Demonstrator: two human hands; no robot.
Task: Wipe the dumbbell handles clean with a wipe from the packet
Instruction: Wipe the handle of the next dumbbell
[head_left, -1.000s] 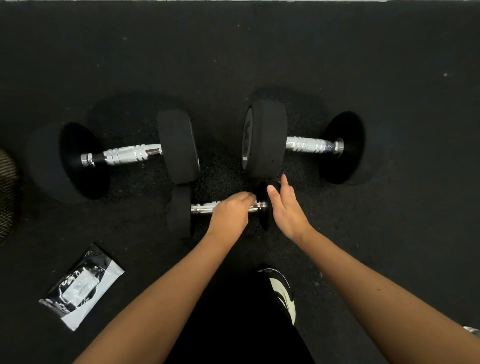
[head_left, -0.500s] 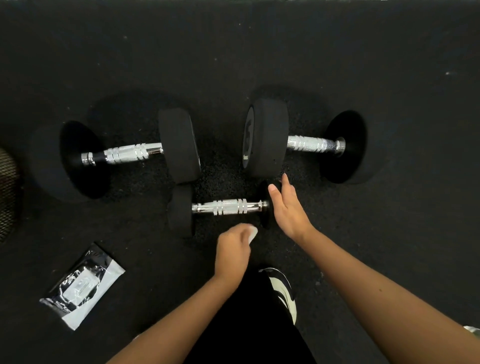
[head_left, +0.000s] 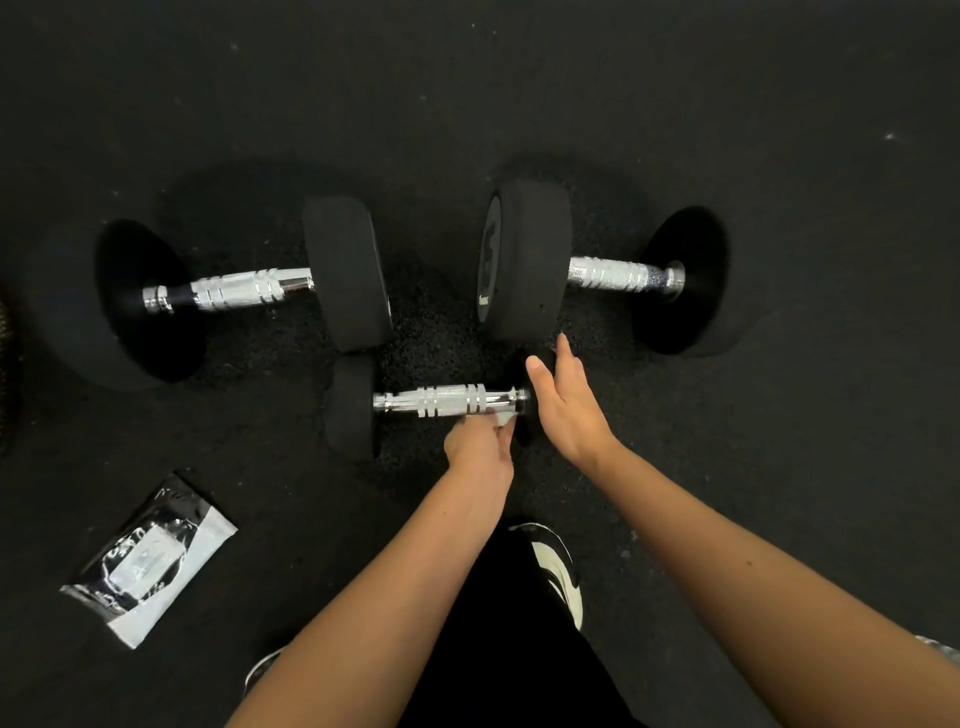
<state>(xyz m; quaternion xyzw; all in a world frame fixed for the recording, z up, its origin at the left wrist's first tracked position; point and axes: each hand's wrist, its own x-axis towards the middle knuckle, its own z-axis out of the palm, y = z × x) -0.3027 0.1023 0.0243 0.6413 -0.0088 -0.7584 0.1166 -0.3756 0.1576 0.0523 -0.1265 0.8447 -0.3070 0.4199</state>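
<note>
While the white wipe (head_left: 500, 417) is pinched in the left hand (head_left: 480, 451) just under the small dumbbell's chrome handle (head_left: 449, 401), its right end weight (head_left: 521, 371) is steadied by the flat, released right hand (head_left: 569, 405), seemingly against rolling. Farther left, the packet (head_left: 148, 561) lies on the floor (head_left: 779, 104); beyond, two larger dumbbells (head_left: 244, 291) are left untouched.

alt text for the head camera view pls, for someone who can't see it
Seen from above, a person's left hand holds a white wipe against the chrome handle of a small dumbbell on a black floor, while the open right hand steadies its right end. Two larger dumbbells lie behind it, and a wipe packet lies at lower left.
</note>
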